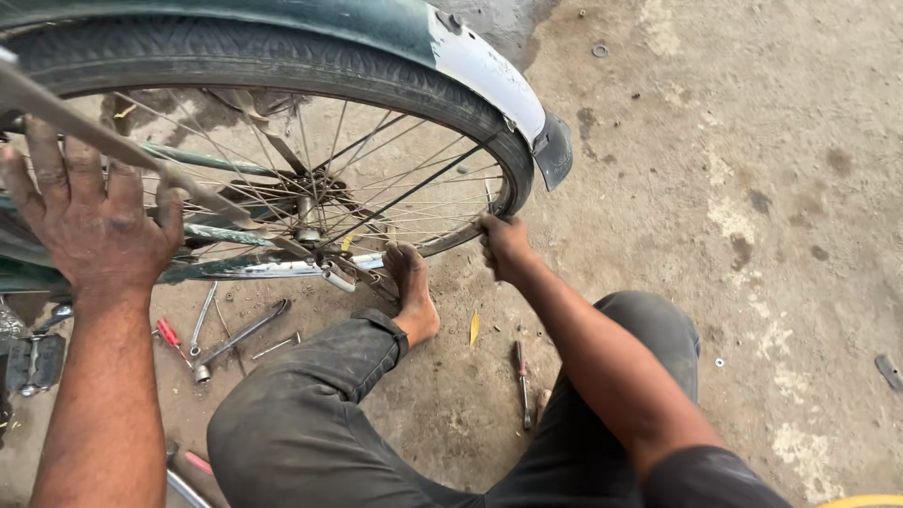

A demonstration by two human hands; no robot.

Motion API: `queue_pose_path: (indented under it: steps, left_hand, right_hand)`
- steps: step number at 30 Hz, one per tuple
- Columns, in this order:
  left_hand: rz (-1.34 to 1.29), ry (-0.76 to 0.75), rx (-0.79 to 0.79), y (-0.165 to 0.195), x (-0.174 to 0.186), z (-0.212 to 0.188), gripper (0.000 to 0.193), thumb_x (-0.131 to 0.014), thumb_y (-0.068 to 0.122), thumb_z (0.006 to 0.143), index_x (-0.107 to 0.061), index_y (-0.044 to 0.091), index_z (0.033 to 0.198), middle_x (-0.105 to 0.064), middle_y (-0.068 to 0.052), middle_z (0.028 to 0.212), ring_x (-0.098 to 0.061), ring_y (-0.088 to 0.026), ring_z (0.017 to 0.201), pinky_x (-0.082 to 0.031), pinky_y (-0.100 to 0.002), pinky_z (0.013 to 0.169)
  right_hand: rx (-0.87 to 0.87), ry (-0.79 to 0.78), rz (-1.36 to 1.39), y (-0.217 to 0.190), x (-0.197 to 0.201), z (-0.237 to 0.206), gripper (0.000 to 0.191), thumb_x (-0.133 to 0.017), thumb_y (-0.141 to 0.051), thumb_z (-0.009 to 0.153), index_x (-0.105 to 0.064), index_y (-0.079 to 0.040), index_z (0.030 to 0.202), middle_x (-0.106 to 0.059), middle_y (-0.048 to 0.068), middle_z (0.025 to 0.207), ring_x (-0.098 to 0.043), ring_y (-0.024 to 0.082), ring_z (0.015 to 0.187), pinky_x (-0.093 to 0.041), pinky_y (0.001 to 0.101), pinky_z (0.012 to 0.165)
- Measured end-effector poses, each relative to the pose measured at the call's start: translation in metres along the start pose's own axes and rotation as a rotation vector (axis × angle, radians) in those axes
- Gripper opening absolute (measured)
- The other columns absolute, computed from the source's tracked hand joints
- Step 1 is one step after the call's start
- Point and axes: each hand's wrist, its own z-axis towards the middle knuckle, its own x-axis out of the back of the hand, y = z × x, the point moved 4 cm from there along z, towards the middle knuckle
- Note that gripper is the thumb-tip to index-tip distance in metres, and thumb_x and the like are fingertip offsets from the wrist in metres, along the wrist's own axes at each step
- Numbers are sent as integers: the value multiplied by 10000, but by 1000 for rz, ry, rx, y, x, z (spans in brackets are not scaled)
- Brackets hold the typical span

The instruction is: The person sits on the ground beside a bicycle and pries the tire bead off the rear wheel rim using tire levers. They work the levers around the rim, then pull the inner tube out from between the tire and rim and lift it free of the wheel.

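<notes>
Right hand (503, 246) has its grip pressed together on the lower rim of the bicycle wheel (282, 141), fingers curled over the tyre just below the rear mudflap (553, 150), seemingly to keep the wheel from turning. Left hand (89, 212) shows a spread grip, fingers splayed and laid against a grey metal stay (113, 141) that runs slantwise across the wheel's upper left; the open palm looks like a brace steadying the frame rather than a clasp. Below the wheel's hub (306, 221), the person's bare foot (414, 292) presses toward the chrome kickstand bar (282, 268), probably pinning the bicycle in place. On the concrete floor (752, 235) beneath the wheel lie a long socket wrench (240, 337), a red-handled screwdriver (169, 334) and, nearer the right knee, another screwdriver (520, 372), all within arm's reach.
</notes>
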Motion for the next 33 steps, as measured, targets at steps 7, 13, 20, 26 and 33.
queue_pose_path:
  steps: [7, 13, 20, 26, 33]
  left_hand:
    - [185, -3, 10, -4, -18, -9, 486, -571, 312, 998, -651, 96, 1426, -582, -125, 1379, -443, -305, 1415, -287, -481, 1258]
    - [318, -135, 52, 1, -22, -11, 231, -586, 279, 975, -739, 115, 1031, -733, -56, 1114, -589, -215, 1170, -371, -368, 1154]
    - [495, -465, 155, -19, -55, -7, 573, -500, 525, 1106, -827, 85, 939, -778, -87, 916, -688, -227, 979, -505, -382, 918]
    - [194, -537, 292, -28, -88, -31, 444, -604, 401, 1035, -763, -14, 1030, -763, -238, 928, -746, -342, 863, -591, -442, 725]
    - [103, -372, 313, -25, -68, -37, 256, -543, 217, 993, -688, 21, 916, -721, -199, 864, -724, -316, 860, -592, -414, 782]
  right_hand:
    - [179, 27, 284, -19, -14, -6, 263, -685, -234, 955, -559, -107, 763, -492, -10, 565, -427, 118, 393, -360, 317, 362]
    - [397, -24, 43, -51, 7, -43, 279, -683, -235, 963, -676, 4, 819, -537, 17, 539, -464, 112, 383, -383, 296, 350]
    - [417, -58, 9, -62, 7, -51, 297, -679, -247, 993, -685, 16, 855, -552, 21, 573, -463, 115, 404, -384, 298, 360]
    - [401, -81, -974, -86, 67, -41, 334, -650, -488, 959, -772, -178, 986, -664, 2, 709, -593, 144, 637, -510, 354, 585]
    - [153, 69, -1339, -87, 106, -46, 538, -660, -687, 878, -843, -183, 917, -739, 44, 786, -679, 187, 753, -544, 403, 704]
